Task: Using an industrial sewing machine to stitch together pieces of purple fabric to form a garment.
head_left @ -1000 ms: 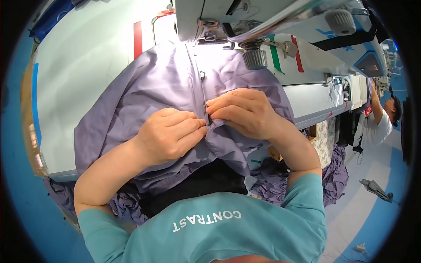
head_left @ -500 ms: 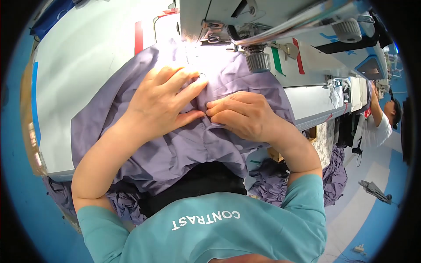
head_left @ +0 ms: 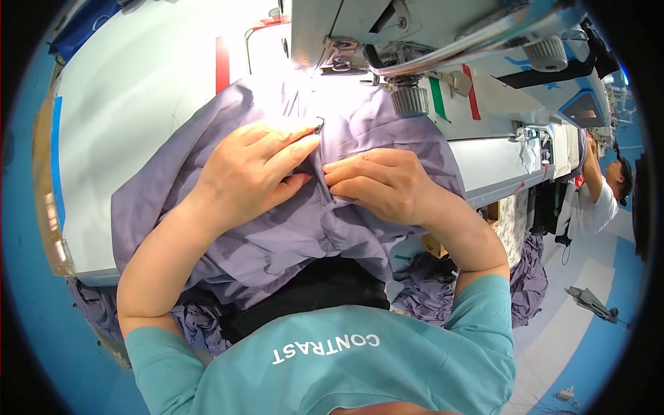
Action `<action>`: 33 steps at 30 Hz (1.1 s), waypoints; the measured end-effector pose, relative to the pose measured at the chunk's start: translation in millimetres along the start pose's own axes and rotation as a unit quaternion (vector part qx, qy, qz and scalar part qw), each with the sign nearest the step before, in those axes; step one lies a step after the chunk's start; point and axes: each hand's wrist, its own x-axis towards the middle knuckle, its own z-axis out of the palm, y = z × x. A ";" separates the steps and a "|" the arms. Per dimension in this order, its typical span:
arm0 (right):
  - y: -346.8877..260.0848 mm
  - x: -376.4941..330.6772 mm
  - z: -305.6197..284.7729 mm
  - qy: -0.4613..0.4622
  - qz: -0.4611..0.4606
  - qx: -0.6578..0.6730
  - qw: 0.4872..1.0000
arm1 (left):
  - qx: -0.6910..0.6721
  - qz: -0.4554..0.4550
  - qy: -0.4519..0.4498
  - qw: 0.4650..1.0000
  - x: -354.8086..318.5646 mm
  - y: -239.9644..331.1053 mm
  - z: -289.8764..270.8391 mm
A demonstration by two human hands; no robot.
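Observation:
Purple fabric [head_left: 242, 256] lies bunched across the sewing machine's table and hangs over its front edge toward my lap. My left hand [head_left: 245, 169] presses on it with fingers together, their tips at a small dark ring-like piece [head_left: 319, 126]; the thumb is bent below. Just to the right, my right hand [head_left: 384, 183] is closed, pinching the same fabric beside a raised fold that runs between both hands. Above them stands the sewing machine head [head_left: 311, 34], its bright lamp washing out the far edge of the fabric. The needle tip cannot be made out.
A ridged metal knob [head_left: 409, 101] juts from the machine close above the fabric. Red tape [head_left: 222, 66] and green tape [head_left: 438, 97] mark the white table [head_left: 117, 138]. More purple fabric [head_left: 529, 283] is heaped at lower right. Another person [head_left: 598, 197] works at far right.
My left fingers have drawn closer together and moved slightly toward me, showing more of the small dark piece. The right hand stays nearly in place. The machine appears shifted slightly right in view.

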 end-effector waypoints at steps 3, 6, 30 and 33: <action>0.4 1.2 2.2 0.003 -0.015 -0.007 1.000 | -0.012 -0.012 -0.009 1.000 -3.1 -2.1 0.4; 0.0 1.6 2.0 0.025 -0.044 -0.029 0.998 | -0.010 -0.010 -0.004 1.000 0.5 -0.2 -1.4; 0.5 10.2 -4.9 -0.036 -0.039 -0.030 0.998 | 0.027 -0.030 -0.034 0.999 4.2 -0.7 -6.5; 5.7 5.8 0.4 -0.015 -0.057 -0.032 0.998 | 0.030 -0.012 -0.019 0.999 5.8 -2.9 -3.6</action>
